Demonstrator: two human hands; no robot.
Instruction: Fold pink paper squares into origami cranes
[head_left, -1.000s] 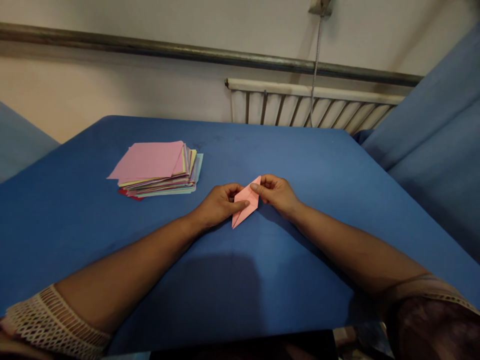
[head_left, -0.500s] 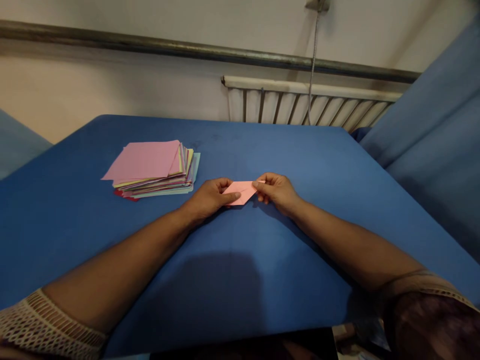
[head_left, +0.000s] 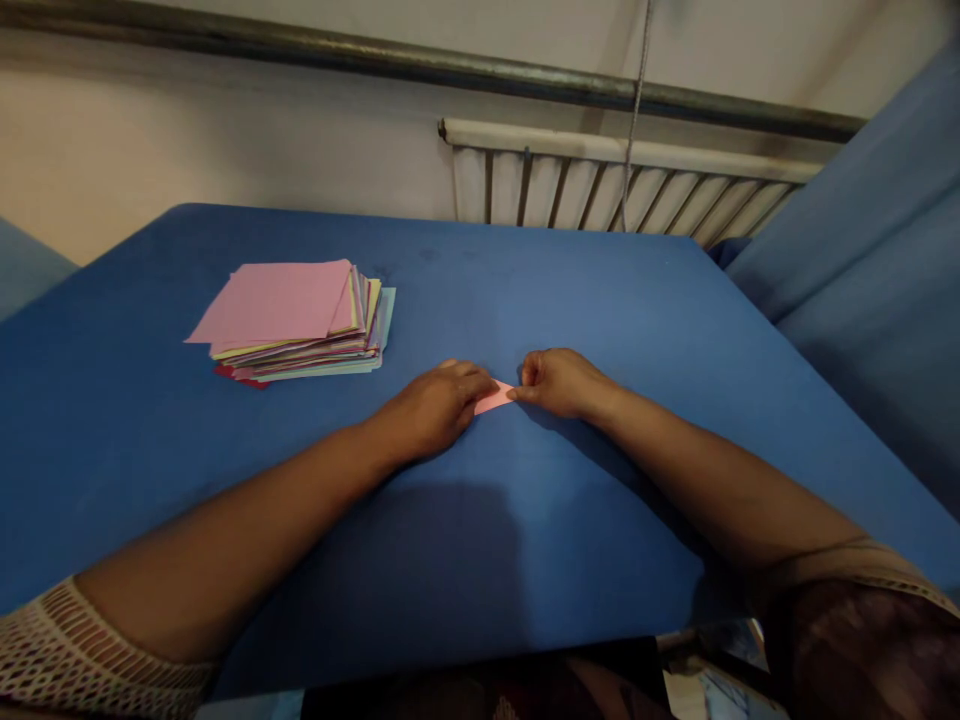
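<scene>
A second ago you held the folded pink paper (head_left: 495,398) up between both hands, its long pointed shape standing clear of the desk (head_left: 525,560); now it lies flat on the desk, and only a small pink corner shows in the gap between your hands. Your left hand (head_left: 435,405) has come down over most of it, palm down and fingers spread flat, pressing rather than gripping. Your right hand (head_left: 559,383) is curled, with thumb and forefinger pinched on the tip of the paper that pokes out toward it. By the look of it the piece has been folded smaller and the crease is being flattened under your left fingers, though the fold itself is hidden beneath them. The stack of coloured sheets (head_left: 289,315) sits untouched, well apart from your left hand, on its far outer side, a pink sheet on top.
</scene>
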